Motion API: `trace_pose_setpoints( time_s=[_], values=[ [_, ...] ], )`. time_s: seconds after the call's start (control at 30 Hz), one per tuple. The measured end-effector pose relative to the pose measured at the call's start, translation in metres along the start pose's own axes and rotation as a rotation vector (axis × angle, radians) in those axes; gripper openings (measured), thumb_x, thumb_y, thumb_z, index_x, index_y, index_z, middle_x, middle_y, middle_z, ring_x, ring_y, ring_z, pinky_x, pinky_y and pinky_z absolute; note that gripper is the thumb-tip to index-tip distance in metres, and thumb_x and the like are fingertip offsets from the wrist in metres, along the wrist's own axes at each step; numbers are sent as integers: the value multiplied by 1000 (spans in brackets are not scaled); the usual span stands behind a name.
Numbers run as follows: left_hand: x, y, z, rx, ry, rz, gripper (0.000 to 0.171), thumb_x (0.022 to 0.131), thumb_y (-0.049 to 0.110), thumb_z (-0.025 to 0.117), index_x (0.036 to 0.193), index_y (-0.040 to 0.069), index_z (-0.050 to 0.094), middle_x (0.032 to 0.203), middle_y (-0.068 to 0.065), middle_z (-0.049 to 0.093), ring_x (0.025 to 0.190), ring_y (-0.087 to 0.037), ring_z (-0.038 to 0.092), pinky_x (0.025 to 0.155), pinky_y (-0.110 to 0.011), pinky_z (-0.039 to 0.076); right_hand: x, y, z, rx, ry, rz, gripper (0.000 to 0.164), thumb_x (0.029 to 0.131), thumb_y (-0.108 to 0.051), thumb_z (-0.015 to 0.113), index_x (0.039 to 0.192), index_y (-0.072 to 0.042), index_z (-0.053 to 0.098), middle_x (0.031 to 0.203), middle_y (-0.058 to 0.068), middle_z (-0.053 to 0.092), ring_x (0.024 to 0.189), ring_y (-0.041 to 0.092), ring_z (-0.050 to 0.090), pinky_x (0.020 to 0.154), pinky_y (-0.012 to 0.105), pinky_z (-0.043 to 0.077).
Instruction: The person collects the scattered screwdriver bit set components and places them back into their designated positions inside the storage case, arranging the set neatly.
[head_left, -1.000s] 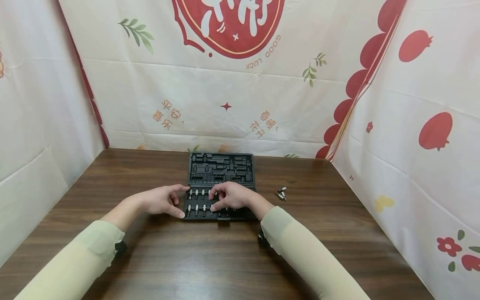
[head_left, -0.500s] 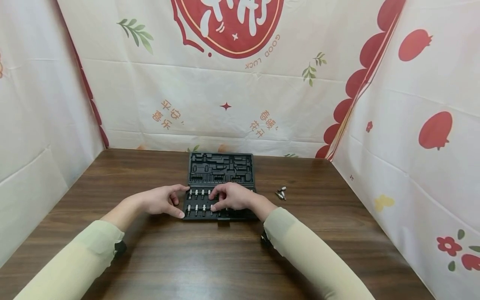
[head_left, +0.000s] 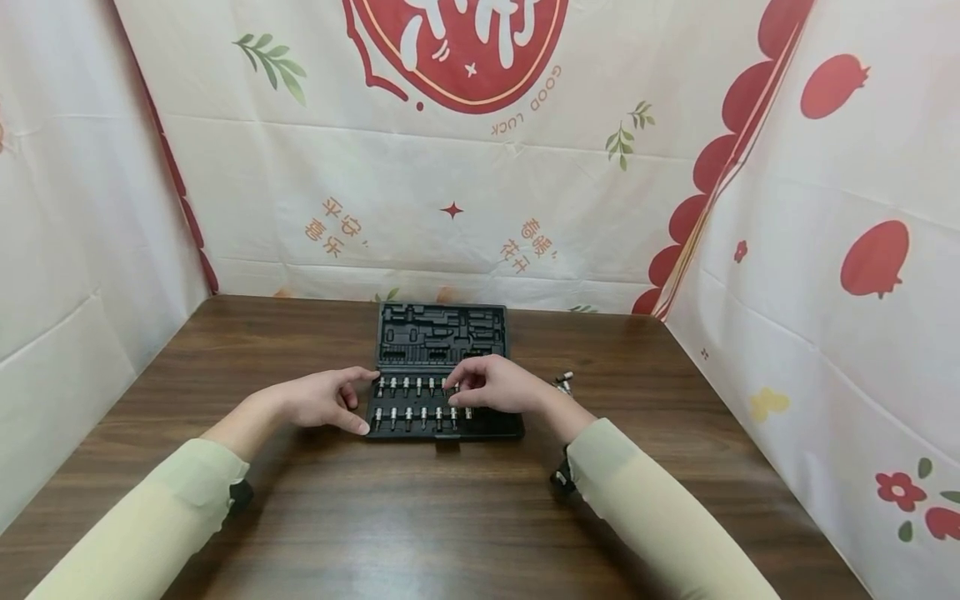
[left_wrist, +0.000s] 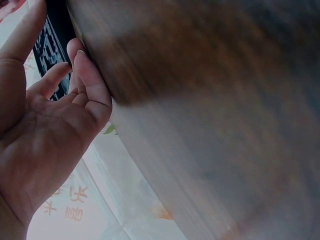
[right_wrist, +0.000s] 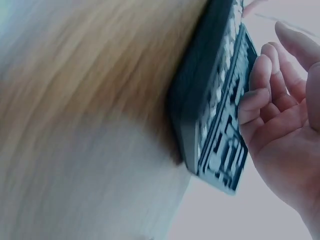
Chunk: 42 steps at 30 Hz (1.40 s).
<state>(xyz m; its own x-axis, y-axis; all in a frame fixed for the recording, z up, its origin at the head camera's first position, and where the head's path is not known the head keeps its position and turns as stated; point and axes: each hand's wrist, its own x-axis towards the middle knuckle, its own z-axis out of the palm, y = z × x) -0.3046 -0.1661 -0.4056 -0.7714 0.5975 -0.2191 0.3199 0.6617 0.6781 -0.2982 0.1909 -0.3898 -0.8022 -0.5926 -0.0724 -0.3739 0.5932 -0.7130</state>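
An open black socket case (head_left: pixel 427 402) lies on the table, its moulded lid (head_left: pixel 442 335) folded back. Two rows of silver bit sockets (head_left: pixel 408 417) stand in the base. My left hand (head_left: pixel 322 398) rests at the case's left edge, thumb on the near corner and index finger at the far one. Its other fingers bend loosely in the left wrist view. Over the right part of the rows hovers my right hand (head_left: pixel 498 385), with thumb and index finger apart. No object shows between its fingers in the right wrist view; it hides part of the far row.
A few loose bit sockets (head_left: pixel 564 383) lie on the brown table (head_left: pixel 360 517) to the right of the case, partly behind my right wrist. A printed cloth (head_left: pixel 450 167) stands along the table's back edge, with more cloth at both sides.
My right hand has moved right and slightly up from the middle of the case, uncovering several bit sockets in the near row. My left hand stays at the left edge.
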Motion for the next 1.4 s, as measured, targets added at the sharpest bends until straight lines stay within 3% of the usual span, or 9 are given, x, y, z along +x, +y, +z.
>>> trace_pose_setpoints(
  time_s=[0.2,0.43,0.87,1.1,1.4],
  values=[
    [0,0,0,9,10,11,95,91,32,92,167,6,42,112,-13,62,97,-23,57,82,-36,49,-21,14,-21,47,71,27,33,102,-25,81,131,-10,76,105,1,73,92,18,65,78,32,54],
    [0,-1,1,11,11,12,96,90,33,93,167,7,42,112,-13,62,98,-23,57,83,-36,49,-52,41,-45,43,149,95,32,103,-29,79,129,-10,76,109,4,74,89,21,63,70,32,55],
    [0,2,0,6,1,-4,96,91,33,93,168,7,41,113,-13,62,98,-23,56,82,-36,48,-101,94,-82,40,274,220,35,104,-25,78,132,-5,73,108,9,71,89,25,64,71,37,56],
    [-1,2,0,2,2,-4,96,91,32,93,167,7,41,113,-14,62,98,-23,56,83,-36,48,-111,110,-90,34,262,253,30,102,-18,78,129,-5,74,107,14,70,90,23,64,73,39,59],
    [-1,2,0,0,2,0,96,90,32,93,167,7,41,113,-14,62,97,-23,57,82,-36,49,-110,122,-93,-7,189,319,30,101,-21,81,129,-11,74,103,9,69,84,26,64,71,37,56]
  ],
)
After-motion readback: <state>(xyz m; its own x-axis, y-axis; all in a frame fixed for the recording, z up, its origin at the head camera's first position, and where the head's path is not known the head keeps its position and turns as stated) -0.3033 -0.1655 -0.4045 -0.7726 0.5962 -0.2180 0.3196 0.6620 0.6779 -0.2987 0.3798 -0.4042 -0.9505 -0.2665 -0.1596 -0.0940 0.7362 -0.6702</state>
